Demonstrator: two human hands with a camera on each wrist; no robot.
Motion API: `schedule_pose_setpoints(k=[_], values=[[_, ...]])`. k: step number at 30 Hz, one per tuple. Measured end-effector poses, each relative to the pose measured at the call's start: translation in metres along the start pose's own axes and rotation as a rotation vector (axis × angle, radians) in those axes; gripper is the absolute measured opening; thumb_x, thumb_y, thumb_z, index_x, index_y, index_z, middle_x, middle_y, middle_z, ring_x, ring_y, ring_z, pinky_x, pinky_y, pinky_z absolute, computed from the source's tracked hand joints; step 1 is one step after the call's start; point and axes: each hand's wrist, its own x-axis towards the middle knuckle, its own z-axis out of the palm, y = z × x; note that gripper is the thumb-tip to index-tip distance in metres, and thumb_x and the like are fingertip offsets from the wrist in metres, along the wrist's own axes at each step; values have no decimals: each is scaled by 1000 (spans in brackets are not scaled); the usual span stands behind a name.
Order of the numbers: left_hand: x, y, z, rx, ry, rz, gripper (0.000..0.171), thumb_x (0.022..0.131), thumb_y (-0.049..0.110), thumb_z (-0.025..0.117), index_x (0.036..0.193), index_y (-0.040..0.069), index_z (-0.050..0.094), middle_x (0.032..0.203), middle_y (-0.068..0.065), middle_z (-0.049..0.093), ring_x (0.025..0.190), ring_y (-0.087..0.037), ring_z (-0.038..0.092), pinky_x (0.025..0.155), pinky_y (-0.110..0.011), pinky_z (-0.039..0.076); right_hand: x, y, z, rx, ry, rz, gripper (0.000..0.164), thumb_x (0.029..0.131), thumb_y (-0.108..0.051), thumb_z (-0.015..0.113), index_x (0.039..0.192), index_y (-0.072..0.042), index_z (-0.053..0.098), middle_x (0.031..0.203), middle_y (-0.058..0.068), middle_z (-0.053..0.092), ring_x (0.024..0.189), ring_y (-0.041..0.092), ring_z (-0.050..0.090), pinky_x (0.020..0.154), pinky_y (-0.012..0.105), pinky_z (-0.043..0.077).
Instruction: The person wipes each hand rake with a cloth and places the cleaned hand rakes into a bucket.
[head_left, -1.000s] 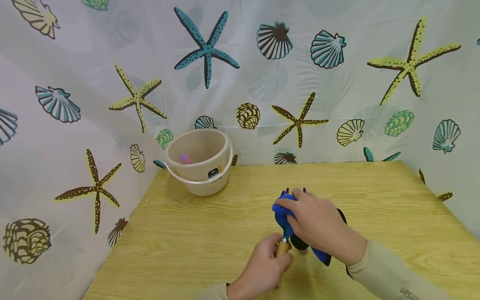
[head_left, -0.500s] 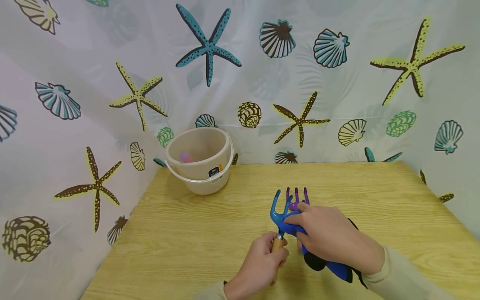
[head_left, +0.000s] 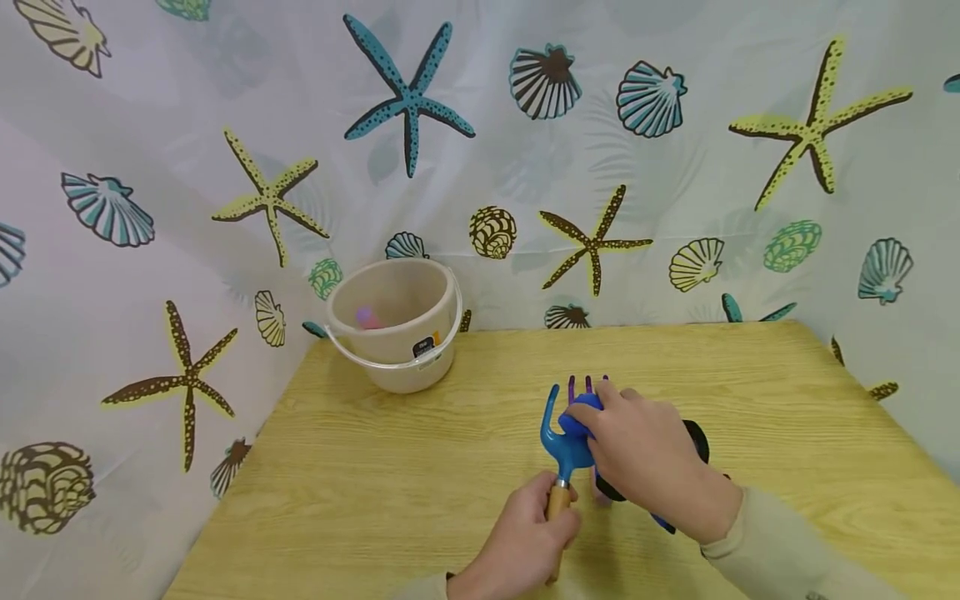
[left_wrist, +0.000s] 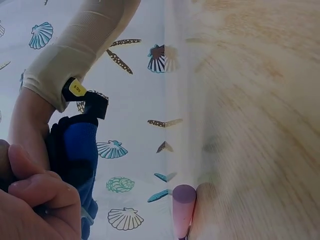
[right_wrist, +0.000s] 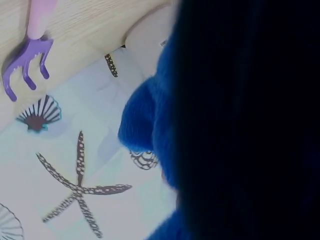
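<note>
My left hand (head_left: 528, 529) grips the wooden handle of a small blue garden fork (head_left: 564, 454), its tines pointing away from me. My right hand (head_left: 648, 450) pinches a fuzzy blue-and-black cloth (head_left: 581, 414) against the fork's right-hand tines, covering them. The left tine shows bare. More of the cloth hangs below and behind the right hand; in the right wrist view its blue pile (right_wrist: 140, 117) and a dark mass fill much of the picture. Just beyond, a purple hand rake (right_wrist: 30, 62) with a pink handle (left_wrist: 184, 212) lies on the table, partly hidden from the head view.
A beige bucket (head_left: 401, 377) with a white handle stands at the table's back left, a pink-and-purple item (head_left: 367, 317) inside. A curtain (head_left: 465, 175) printed with shells and starfish surrounds the wood-grain table (head_left: 390, 483).
The right hand slid the cloth down toward the fork's neck, then back up over the right-hand tines. The left tine, covered at first, is now bare. The left hand keeps its grip.
</note>
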Motion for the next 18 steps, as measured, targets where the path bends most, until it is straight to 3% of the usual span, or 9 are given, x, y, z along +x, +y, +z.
schedule_pose_setpoints(k=[4, 7, 11, 14, 18], values=[[-1, 0, 1, -11, 12, 2, 16, 92, 10, 55, 108, 9, 56, 69, 1, 51, 47, -11, 40, 41, -20, 35, 0, 0, 4, -99, 121, -38, 43, 75, -23, 87, 115, -16, 73, 112, 18, 66, 87, 36, 69, 47, 41, 57], [-1, -1, 2, -11, 12, -1, 16, 92, 10, 55, 107, 9, 57, 68, 1, 51, 46, -11, 41, 40, -19, 35, -2, 4, 3, -92, 149, -34, 43, 74, -22, 89, 113, -15, 73, 107, 17, 65, 83, 35, 69, 46, 39, 57], [1, -2, 1, -6, 19, -5, 17, 93, 11, 56, 110, 9, 56, 70, 0, 53, 48, -11, 42, 41, -20, 37, -4, 4, -4, 65, 21, -26, 34, 81, -22, 81, 114, -21, 75, 113, 14, 68, 85, 29, 71, 47, 34, 55], [3, -2, -2, 17, 32, 29, 19, 93, 12, 56, 112, 7, 56, 73, 0, 54, 53, -12, 44, 44, -21, 38, -7, 2, -10, 192, -89, -46, 31, 85, -21, 77, 116, -24, 75, 119, 13, 69, 91, 26, 72, 55, 35, 58], [6, 0, -5, 29, 40, 71, 20, 93, 13, 55, 111, 5, 56, 74, 0, 53, 59, -12, 45, 48, -22, 38, -9, -1, -16, 250, -157, -64, 28, 87, -21, 75, 115, -24, 76, 124, 12, 68, 93, 25, 72, 64, 38, 60]])
